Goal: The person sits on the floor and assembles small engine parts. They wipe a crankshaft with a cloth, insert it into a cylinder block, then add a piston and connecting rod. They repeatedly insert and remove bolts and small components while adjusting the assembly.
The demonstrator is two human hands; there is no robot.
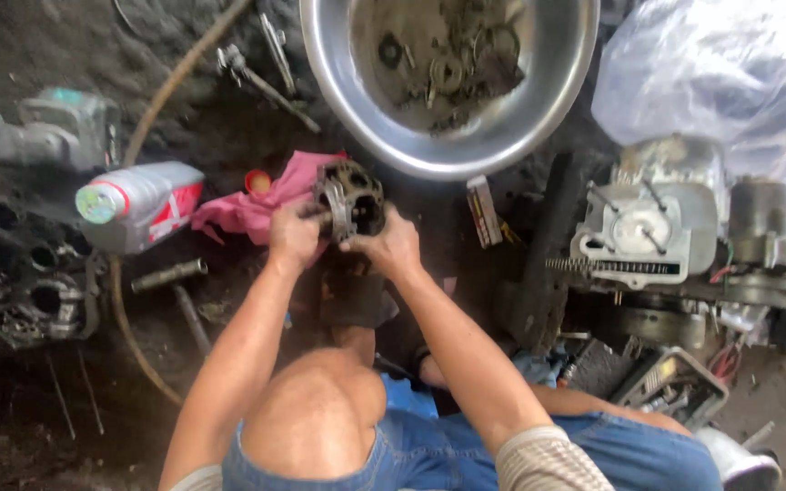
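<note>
Head view, looking straight down past my knees onto a dirty, oily floor. I have both hands on one dark metal engine part (350, 202), a round, finned casting with a bore through it, held just above the ground in the middle of the frame.

Left hand (294, 235): fingers curled and clamped on the left side of the casting, thumb toward the top edge. Right hand (387, 244): wrapped round the lower right rim, fingers bent tight against the metal. Neither hand is spread; both grip the same piece.

A pink rag (252, 207) lies just to the left of the part, touching or nearly touching my left hand. A small red cap (257, 182) sits on the rag's upper edge. Further left, a grey oil bottle (138, 204) with a red label lies on its side.

Directly beyond the part stands a large steel basin (539, 100) holding a heap of small greasy rings and fittings. Wrenches (270, 77) lie on the floor to the basin's left. A hose (170, 91) curves down the left side.

At right, a partly stripped engine (657, 236) with studs standing out of it; above it a clear plastic bag (730, 82). At far left, another dark engine case (25, 282).
</note>
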